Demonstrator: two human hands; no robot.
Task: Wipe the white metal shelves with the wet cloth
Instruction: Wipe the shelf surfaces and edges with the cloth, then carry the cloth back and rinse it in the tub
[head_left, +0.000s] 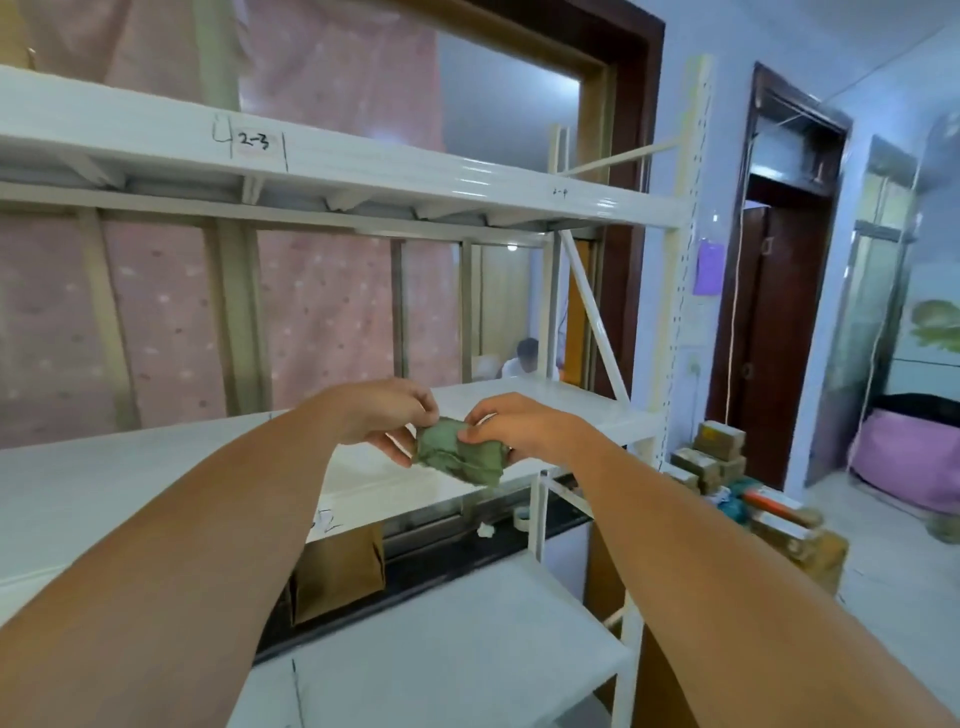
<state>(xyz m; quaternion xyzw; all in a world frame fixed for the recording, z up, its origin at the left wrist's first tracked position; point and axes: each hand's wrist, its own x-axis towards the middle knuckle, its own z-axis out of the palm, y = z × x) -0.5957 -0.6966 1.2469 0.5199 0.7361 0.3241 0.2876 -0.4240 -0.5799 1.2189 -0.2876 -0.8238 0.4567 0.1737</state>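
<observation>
A folded green cloth is held between both hands, just above the middle white metal shelf. My left hand pinches its left edge with thumb and fingers. My right hand grips its top and right side. An upper white shelf with handwritten marks runs across above. A lower white shelf lies below, near my forearms.
The rack's white perforated upright stands at the right. Cardboard boxes and packages are piled on the floor beyond it. A brown bag sits under the middle shelf. A pink curtain hangs behind. Another person is visible through the rack.
</observation>
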